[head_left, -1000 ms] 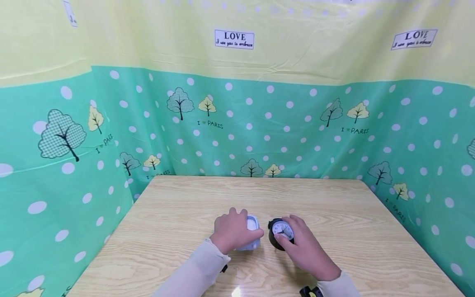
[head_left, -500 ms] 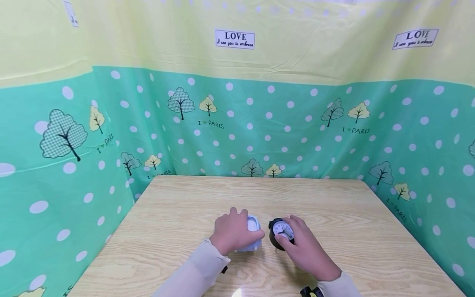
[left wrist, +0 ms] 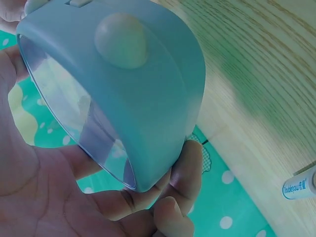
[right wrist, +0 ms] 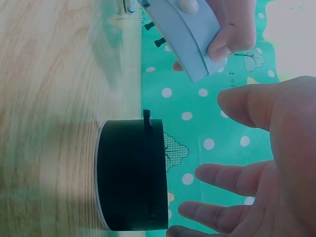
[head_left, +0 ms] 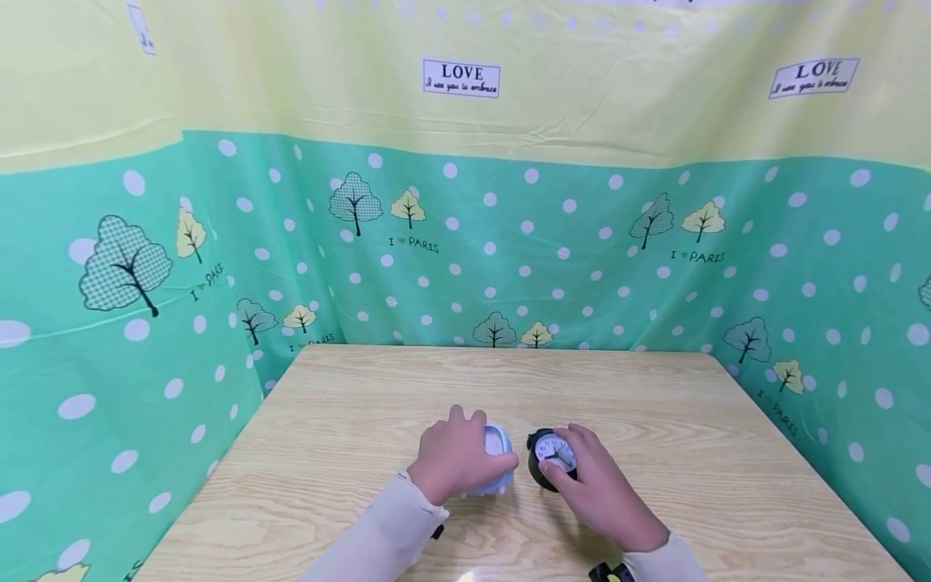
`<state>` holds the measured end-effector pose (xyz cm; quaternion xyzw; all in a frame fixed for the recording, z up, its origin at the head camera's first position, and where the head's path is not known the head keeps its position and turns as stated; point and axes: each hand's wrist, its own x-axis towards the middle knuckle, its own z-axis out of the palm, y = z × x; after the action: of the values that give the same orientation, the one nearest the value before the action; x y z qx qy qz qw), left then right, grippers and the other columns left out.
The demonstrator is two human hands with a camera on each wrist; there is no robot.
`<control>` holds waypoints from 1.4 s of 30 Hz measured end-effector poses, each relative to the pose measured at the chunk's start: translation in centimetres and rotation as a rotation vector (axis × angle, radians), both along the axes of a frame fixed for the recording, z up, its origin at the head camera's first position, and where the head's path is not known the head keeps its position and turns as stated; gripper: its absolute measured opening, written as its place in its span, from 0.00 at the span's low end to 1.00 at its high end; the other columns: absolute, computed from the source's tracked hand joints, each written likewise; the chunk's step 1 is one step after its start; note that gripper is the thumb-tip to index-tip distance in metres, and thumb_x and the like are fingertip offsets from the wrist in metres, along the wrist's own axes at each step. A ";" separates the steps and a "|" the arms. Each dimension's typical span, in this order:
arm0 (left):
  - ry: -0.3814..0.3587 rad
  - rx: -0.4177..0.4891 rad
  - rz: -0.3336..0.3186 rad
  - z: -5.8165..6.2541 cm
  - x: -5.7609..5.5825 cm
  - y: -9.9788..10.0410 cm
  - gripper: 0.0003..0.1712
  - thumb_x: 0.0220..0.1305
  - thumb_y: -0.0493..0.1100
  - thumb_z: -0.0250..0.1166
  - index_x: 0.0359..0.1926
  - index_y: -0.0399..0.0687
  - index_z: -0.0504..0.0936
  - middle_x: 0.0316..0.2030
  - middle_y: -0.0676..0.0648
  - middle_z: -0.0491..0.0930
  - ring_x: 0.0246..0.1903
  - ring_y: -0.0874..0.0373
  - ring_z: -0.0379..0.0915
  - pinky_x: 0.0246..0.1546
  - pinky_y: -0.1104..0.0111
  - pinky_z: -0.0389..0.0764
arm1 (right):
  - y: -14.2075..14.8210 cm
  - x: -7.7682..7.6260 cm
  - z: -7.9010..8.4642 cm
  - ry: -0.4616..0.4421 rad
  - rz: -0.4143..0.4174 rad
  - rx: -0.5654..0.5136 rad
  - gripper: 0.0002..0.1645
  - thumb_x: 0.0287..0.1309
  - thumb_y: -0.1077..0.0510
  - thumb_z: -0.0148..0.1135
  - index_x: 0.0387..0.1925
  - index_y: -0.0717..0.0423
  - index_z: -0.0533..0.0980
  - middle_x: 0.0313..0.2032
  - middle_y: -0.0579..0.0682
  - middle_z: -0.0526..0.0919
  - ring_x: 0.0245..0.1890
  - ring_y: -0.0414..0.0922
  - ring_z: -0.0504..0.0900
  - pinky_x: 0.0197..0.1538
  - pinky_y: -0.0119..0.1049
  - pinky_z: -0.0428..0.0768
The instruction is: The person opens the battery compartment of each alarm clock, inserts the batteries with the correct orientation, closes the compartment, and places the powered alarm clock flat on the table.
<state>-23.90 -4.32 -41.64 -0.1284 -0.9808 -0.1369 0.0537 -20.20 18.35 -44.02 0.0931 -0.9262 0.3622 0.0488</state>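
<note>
My left hand (head_left: 458, 461) grips a light blue clock (left wrist: 153, 98) above the table, fingers curled round its edge. Its clear front cover and a rounded white foot show in the left wrist view. Two black knobs stick out of the back of this light blue clock (right wrist: 185, 37) in the right wrist view. A black round alarm clock (head_left: 541, 477) with a white numbered dial stands on the table, dial upward. Over it hovers my right hand (head_left: 592, 485), its thumb overlapping the dial in the head view. In the right wrist view the fingers (right wrist: 229, 177) are spread, beside the black clock (right wrist: 131, 173).
A white battery (left wrist: 299, 183) with blue lettering lies on the table at the right of the left wrist view. The wooden table (head_left: 349, 436) is enclosed by a green and yellow printed curtain (head_left: 465, 267) at the back and sides.
The light blue clock has tilted slightly in my left hand, its lower edge shifting a little to the right. My right hand and the black clock stay in place.
</note>
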 end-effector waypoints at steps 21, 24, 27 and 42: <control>0.048 0.040 -0.033 0.1 0.3 -0.3 0.42 0.49 0.74 0.62 0.52 0.45 0.82 0.37 0.42 0.73 0.22 0.52 0.68 0.19 0.63 0.70 | 0.1 0.0 0.1 -0.036 -0.008 -0.011 0.37 0.71 0.45 0.63 0.73 0.58 0.68 0.74 0.62 0.63 0.73 0.61 0.67 0.69 0.64 0.69; 0.046 0.058 -0.035 0.2 0.3 -0.4 0.42 0.49 0.73 0.62 0.52 0.45 0.82 0.37 0.42 0.73 0.22 0.52 0.68 0.19 0.63 0.70 | 0.2 0.0 0.0 -0.039 -0.009 -0.011 0.38 0.71 0.43 0.63 0.73 0.58 0.67 0.75 0.62 0.63 0.73 0.61 0.67 0.69 0.64 0.69; 0.046 0.070 -0.041 0.2 0.4 -0.4 0.42 0.50 0.72 0.62 0.53 0.45 0.81 0.38 0.42 0.73 0.22 0.52 0.68 0.21 0.63 0.71 | 0.2 0.0 0.0 -0.036 -0.007 -0.012 0.38 0.70 0.42 0.63 0.73 0.58 0.67 0.74 0.62 0.63 0.73 0.60 0.67 0.69 0.63 0.69; 0.051 0.131 -0.077 0.1 0.7 -0.9 0.43 0.51 0.71 0.65 0.57 0.43 0.79 0.41 0.41 0.73 0.23 0.54 0.68 0.24 0.65 0.73 | 0.2 0.1 0.2 -0.032 -0.003 -0.010 0.37 0.71 0.45 0.63 0.73 0.59 0.68 0.75 0.63 0.62 0.73 0.63 0.66 0.69 0.65 0.68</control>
<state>-23.18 -5.24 -41.57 -0.1655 -0.9624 -0.1993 0.0815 -20.05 18.51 -43.86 0.0854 -0.9251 0.3684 0.0350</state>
